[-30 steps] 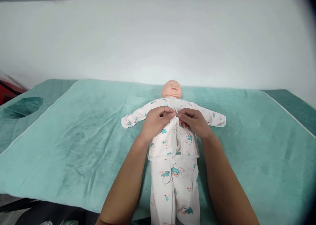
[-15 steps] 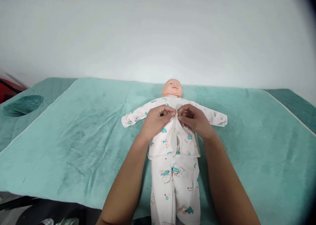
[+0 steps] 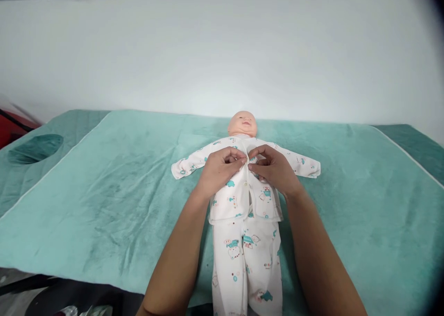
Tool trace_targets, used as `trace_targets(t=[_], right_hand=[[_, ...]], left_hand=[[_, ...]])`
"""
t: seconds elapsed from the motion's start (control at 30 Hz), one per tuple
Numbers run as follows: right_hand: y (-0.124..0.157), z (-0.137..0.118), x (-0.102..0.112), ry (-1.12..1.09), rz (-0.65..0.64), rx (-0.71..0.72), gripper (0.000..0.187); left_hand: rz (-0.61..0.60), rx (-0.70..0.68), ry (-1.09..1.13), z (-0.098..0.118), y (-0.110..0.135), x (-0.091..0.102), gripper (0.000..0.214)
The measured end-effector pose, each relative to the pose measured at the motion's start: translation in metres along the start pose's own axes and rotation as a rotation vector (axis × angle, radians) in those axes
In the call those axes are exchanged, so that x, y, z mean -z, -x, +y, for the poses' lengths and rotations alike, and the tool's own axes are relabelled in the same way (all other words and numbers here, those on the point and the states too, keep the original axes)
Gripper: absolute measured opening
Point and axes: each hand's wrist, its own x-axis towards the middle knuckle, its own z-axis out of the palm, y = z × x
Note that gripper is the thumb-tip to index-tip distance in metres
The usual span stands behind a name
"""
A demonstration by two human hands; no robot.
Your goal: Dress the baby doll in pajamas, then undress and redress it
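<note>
A baby doll (image 3: 243, 123) lies on its back, head toward the wall, arms spread out. It wears a white printed jacket (image 3: 229, 205) and matching trousers (image 3: 231, 265). My left hand (image 3: 224, 168) pinches the jacket's front edge at the chest between thumb and forefinger. Opposite it, my right hand (image 3: 272, 168) grips the other front edge, its fingertips nearly touching those of the left. The fastening between the fingertips is mostly hidden. Below my hands the two front edges meet, then part near the hem, where a small gap shows.
A green cloth (image 3: 121, 205) covers the bed under the doll, with a hole (image 3: 36, 148) in the cover at the left end. Behind stands a white wall (image 3: 222, 52). Under the front left edge are a black seat (image 3: 79, 297) and something red (image 3: 14, 131) stands far left.
My fingertips have shifted slightly at the jacket's front edges, and the edges lie flatter between them. Otherwise the hands and doll stay in nearly the same place.
</note>
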Motion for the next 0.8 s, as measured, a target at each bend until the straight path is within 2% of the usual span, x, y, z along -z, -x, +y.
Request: trace_targets(t=[0.27,0.43,0.8], right_hand=[[-0.0003,-0.0009,-0.0004,0.0,0.02,0.008,0.027],[-0.0008,0.0017,-0.0014,0.005,0.03,0.012,0.028],[0.0003,0.005,-0.0047,-0.003,0.058,0.038,0.029]], left_hand=[[-0.051,0.07,0.044,0.0007,-0.0005,0.0061,0.018],[0.002,0.021,0.018,-0.0012,-0.0007,0.0028,0.024],[-0.039,-0.01,-0.07,0.0021,0.0033,0.0028,0.03]])
